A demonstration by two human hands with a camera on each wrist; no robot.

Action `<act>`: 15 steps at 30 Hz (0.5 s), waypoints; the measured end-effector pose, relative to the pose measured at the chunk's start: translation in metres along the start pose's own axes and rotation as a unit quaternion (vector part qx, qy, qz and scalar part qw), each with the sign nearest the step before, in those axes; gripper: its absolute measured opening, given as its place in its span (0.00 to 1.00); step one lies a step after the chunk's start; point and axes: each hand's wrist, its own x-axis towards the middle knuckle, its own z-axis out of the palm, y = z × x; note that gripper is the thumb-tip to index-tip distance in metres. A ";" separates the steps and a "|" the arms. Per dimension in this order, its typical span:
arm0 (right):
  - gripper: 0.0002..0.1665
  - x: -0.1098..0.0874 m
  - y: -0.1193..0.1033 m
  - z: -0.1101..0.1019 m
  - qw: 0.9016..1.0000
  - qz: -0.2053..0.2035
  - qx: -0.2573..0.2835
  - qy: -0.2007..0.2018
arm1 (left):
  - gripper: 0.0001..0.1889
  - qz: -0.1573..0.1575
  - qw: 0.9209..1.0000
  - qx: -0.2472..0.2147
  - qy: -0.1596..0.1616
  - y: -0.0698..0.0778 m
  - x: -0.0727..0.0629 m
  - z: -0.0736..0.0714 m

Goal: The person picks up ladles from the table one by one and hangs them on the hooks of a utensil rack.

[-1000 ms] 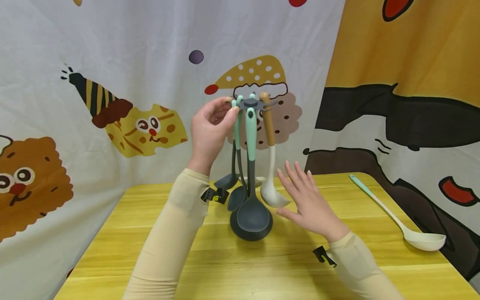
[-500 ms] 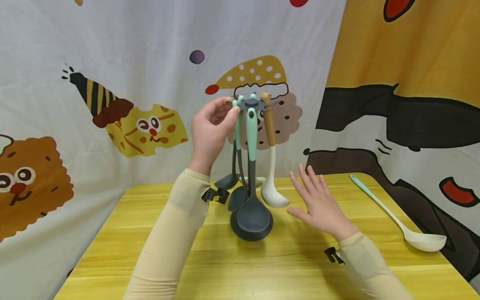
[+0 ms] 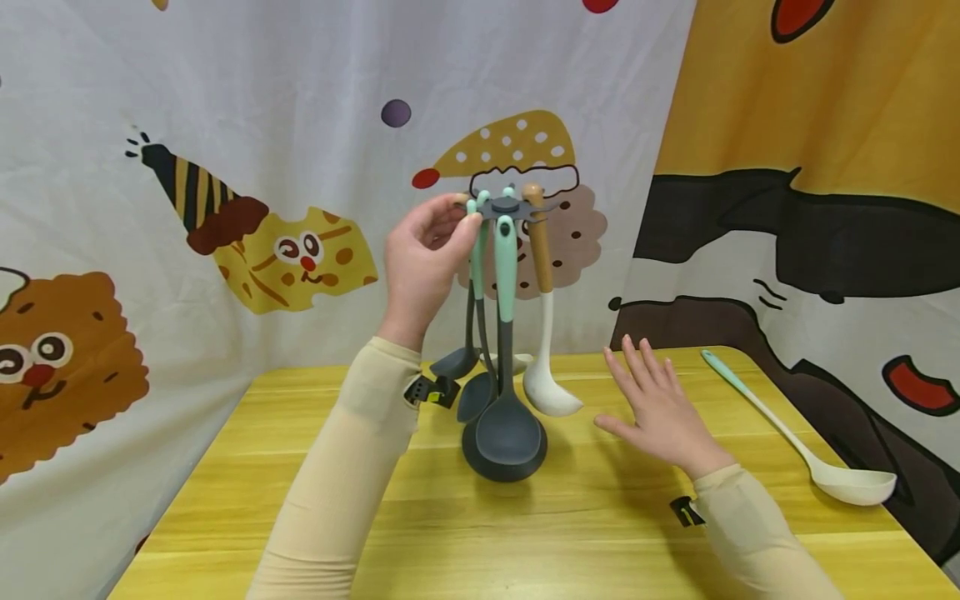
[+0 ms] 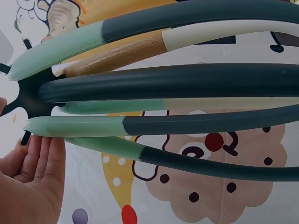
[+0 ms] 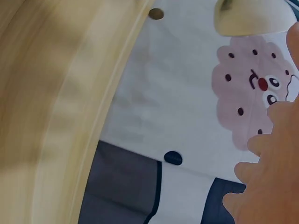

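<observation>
A dark grey utensil stand (image 3: 506,207) rises from a round base (image 3: 504,473) on the table. My left hand (image 3: 422,262) pinches one arm of its top; the left wrist view shows thumb and fingers (image 4: 39,186) at that arm. Hanging in front is a dark grey ladle (image 3: 512,433) with a mint handle. Further mint-handled utensils hang behind and to the left, partly hidden. On the right side hangs a white ladle (image 3: 553,394) with a wooden handle. Fingers spread, my right hand (image 3: 663,412) is to the right of this ladle, touching nothing.
At the table's right side lies another white ladle (image 3: 851,485) with a mint handle, its bowl near the edge. The wooden table (image 3: 450,550) backs onto a curtain (image 3: 315,100) with cartoon prints.
My right hand has drawn away to the right from the white ladle, fingers still spread. My left hand keeps its pinch on the stand's top, and the hanging utensils look unchanged.
</observation>
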 end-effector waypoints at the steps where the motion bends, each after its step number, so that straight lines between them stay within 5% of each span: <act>1: 0.55 -0.001 0.002 0.000 1.000 0.002 -0.002 0.000 | 0.16 0.000 1.000 0.000 0.000 0.000 0.000 0.000; 15: 0.58 -0.014 0.041 0.002 0.999 0.045 -0.023 -0.012 | 0.16 0.005 1.000 -0.001 0.000 -0.001 0.001 0.001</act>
